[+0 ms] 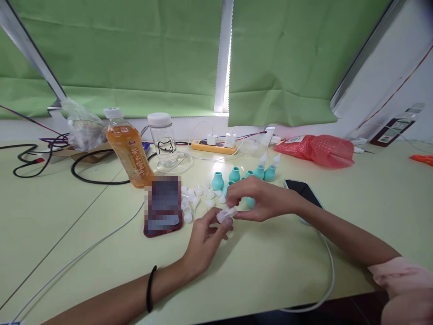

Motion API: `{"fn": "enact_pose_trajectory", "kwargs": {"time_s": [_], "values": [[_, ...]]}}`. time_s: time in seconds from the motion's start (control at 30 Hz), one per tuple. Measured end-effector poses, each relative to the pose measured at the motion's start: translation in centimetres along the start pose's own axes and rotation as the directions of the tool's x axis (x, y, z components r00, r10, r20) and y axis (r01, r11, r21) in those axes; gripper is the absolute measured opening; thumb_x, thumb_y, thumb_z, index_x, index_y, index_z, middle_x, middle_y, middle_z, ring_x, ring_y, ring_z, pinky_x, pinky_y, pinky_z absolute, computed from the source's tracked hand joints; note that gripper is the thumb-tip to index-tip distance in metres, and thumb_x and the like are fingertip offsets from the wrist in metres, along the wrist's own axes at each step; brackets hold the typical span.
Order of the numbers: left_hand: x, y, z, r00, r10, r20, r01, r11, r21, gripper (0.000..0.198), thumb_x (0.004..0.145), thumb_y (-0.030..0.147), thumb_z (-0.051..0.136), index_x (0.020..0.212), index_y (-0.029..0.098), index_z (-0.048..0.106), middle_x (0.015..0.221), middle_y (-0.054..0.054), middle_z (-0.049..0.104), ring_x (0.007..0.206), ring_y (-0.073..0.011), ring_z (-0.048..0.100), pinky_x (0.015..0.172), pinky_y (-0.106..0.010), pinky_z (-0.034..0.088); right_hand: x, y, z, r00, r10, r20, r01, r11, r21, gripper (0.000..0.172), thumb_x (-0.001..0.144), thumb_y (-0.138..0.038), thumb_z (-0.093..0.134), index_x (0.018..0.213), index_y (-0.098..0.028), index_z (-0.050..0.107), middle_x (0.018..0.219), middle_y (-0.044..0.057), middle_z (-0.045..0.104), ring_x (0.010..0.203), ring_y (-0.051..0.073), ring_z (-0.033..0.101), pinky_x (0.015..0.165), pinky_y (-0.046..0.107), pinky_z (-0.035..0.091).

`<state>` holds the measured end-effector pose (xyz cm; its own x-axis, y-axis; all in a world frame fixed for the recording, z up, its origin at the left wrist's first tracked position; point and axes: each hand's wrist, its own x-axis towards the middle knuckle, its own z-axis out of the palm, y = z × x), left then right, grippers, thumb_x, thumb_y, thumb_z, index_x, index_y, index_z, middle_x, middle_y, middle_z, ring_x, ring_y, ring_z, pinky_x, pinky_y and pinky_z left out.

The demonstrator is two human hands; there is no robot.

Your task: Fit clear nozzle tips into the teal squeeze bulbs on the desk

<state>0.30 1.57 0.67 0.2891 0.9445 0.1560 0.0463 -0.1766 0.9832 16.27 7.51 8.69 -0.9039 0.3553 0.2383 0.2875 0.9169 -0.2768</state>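
Both hands [202, 243] in pinch grips

We see an orange drink bottle [130, 151] near a white-lidded jar [164, 141]; a yellow power strip [200, 146]; red bubble wrap [328, 150].

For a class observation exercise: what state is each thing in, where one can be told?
Small translucent plastic piece: held between left hand and right hand
Orange-filled clear plastic bottle: capped
Clear cylindrical jar with white lid: closed
Yellow plastic power strip: two white chargers plugged in
Two teal pear-shaped bulbs: fitted with translucent tips
Leftmost teal bulb: untipped
Pale-cased phone: screen dark
Red-cased phone: screen blurred
Green fabric blinds: lowered
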Motion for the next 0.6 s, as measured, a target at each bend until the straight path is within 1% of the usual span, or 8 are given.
{"fn": "enact_pose_trajectory", "kwargs": {"time_s": [0.1,0.17,0.2,0.27,0.33,0.37,0.47,0.6], "values": [[-0.4,0.0,0.2,0.997,0.007,0.082,-0.023,0.980,0.195,0.027,0.081,0.037,0.036,0.075,0.014,0.050,0.064,-0.001,0.052,0.058,-0.0108,0.048,0.053,-0.022,0.040,0.1,0.5,-0.4,0.986,-0.020,0.165,0.004,0.995,0.100,0.013,0.067,-0.024,0.057,0.078,-0.015,0.055,0.071,0.000,0.056,0.063,0.009,0.048,0.059,0.021,0.039],[-0.6,0.0,0.4,0.992,0.037,0.119,-0.081,0.918,0.388,0.026,0.079,0.036,0.039,0.070,0.014,0.050,0.060,0.000,0.050,0.054,-0.0109,0.045,0.051,-0.023,0.037,0.3,1.1,-0.4,0.972,-0.038,0.233,-0.013,0.977,0.215,0.020,0.068,-0.025,0.057,0.086,-0.016,0.055,0.079,0.001,0.058,0.067,0.009,0.050,0.062,0.021,0.040],[-0.7,0.0,0.4,0.987,0.072,0.142,-0.131,0.871,0.473,0.025,0.078,0.035,0.041,0.069,0.014,0.051,0.059,-0.001,0.049,0.055,-0.0115,0.045,0.051,-0.024,0.037,0.4,1.5,-0.2,0.976,-0.022,0.219,-0.035,0.967,0.251,0.022,0.071,-0.025,0.055,0.090,-0.016,0.055,0.081,0.002,0.058,0.068,0.009,0.051,0.062,0.021,0.041],[-0.9,0.0,0.4,0.965,0.165,0.205,-0.256,0.770,0.585,0.021,0.076,0.031,0.045,0.069,0.013,0.053,0.062,-0.003,0.051,0.060,-0.0137,0.046,0.055,-0.026,0.038,1.0,2.0,0.8,0.994,0.060,0.096,-0.081,0.969,0.233,0.020,0.077,-0.025,0.048,0.093,-0.015,0.054,0.081,0.003,0.057,0.068,0.009,0.050,0.062,0.022,0.041],[-1.1,0.0,0.4,0.930,0.234,0.282,-0.363,0.693,0.623,0.018,0.074,0.028,0.046,0.073,0.013,0.055,0.066,-0.005,0.053,0.066,-0.0161,0.047,0.059,-0.028,0.039,1.9,2.3,2.6,0.995,0.098,-0.029,-0.096,0.994,0.060,0.020,0.078,-0.023,0.047,0.094,-0.015,0.056,0.081,0.004,0.054,0.071,0.011,0.048,0.063,0.024,0.040],[-1.1,0.0,0.4,0.913,0.257,0.317,-0.405,0.667,0.625,0.017,0.074,0.026,0.046,0.076,0.012,0.056,0.068,-0.006,0.054,0.068,-0.0168,0.047,0.060,-0.028,0.039,2.3,2.3,3.5,0.996,0.083,-0.042,-0.085,0.994,-0.065,0.019,0.077,-0.022,0.048,0.094,-0.017,0.057,0.082,0.005,0.052,0.075,0.013,0.046,0.065,0.026,0.039],[-1.3,-0.4,0.4,0.872,0.317,0.373,-0.488,0.626,0.609,0.021,0.072,0.024,0.047,0.087,0.012,0.056,0.071,-0.006,0.056,0.068,-0.0168,0.048,0.061,-0.028,0.040,3.5,2.0,6.0,0.998,0.065,0.025,-0.051,0.928,-0.370,0.018,0.078,-0.026,0.046,0.089,-0.018,0.059,0.084,0.008,0.048,0.082,0.019,0.039,0.065,0.031,0.036],[-1.1,-1.2,0.5,0.850,0.373,0.372,-0.527,0.604,0.598,0.023,0.070,0.021,0.049,0.089,0.012,0.057,0.068,-0.006,0.057,0.066,-0.0162,0.049,0.059,-0.027,0.041,4.0,1.6,7.2,0.993,0.093,0.075,-0.045,0.868,-0.494,0.024,0.083,-0.023,0.038,0.075,-0.015,0.059,0.083,0.008,0.047,0.082,0.019,0.036,0.063,0.030,0.033]]}}
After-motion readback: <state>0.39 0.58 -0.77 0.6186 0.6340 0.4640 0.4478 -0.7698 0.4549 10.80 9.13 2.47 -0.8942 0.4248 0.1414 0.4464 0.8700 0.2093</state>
